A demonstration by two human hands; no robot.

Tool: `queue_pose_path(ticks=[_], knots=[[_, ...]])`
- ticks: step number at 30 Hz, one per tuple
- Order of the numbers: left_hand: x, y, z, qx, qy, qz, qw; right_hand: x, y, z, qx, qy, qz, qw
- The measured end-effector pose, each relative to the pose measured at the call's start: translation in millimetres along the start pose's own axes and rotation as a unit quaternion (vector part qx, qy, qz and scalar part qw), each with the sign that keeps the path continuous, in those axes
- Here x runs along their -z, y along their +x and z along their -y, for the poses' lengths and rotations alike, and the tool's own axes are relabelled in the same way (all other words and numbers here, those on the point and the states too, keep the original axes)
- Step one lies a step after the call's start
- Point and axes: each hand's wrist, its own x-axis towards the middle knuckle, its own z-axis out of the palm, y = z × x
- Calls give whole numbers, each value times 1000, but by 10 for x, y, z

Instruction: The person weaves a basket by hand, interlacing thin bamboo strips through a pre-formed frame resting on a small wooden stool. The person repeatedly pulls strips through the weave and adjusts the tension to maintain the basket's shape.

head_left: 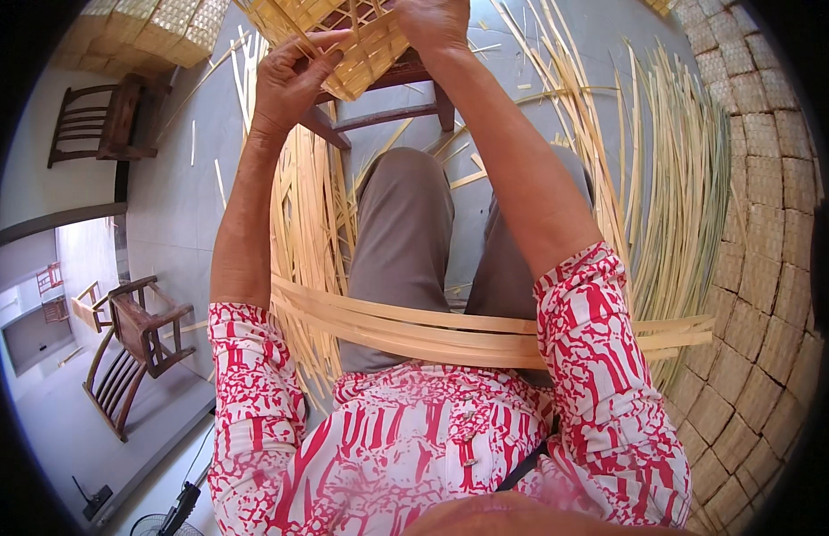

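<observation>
Red-and-white patterned shirt (405, 424) is filling the lower view, sleeves ending near the elbows, both bare forearms reaching forward. Woven basket (368, 64), pale yellow, is sitting at the top edge, partly cut off by it, tilting above a dark wooden stool (392, 119); whether it is resting on the seat, cannot tell. Left hand (294, 76) is working at the basket's near left side, thumb and forefinger pinching its edge among thin loose strips. Right hand (432, 25) is bearing on the right side of the weave, its fingers running behind or out of view; cannot tell how firmly they are closing. Grey-brown trousers (401, 219) are showing between the forearms, knees pointing toward the stool. Several broad pale strips (414, 326) are lying crosswise over the lap, bending with the lens and passing beneath the right sleeve. On the grey floor (187, 241), a thick pale bundle (300, 205) is spreading beside the left leg; on the right, long yellow strips (588, 116) are lying next to a greener bundle (687, 179). Farther out, stacked woven pieces (764, 223) are lining the right side, more woven stacks (155, 36) are standing upper left, and two dark slatted chairs (145, 330) are occupying the left.
</observation>
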Motion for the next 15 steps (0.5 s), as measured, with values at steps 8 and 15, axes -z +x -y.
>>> queue_pose_path(ticks=[8,15], knots=[[392,-179,140,18,6,-10,1000,267,-80,289,-27,95,167,981],[959,-805,360,-5,33,-206,978,932,-296,314,-39,60,252,965]])
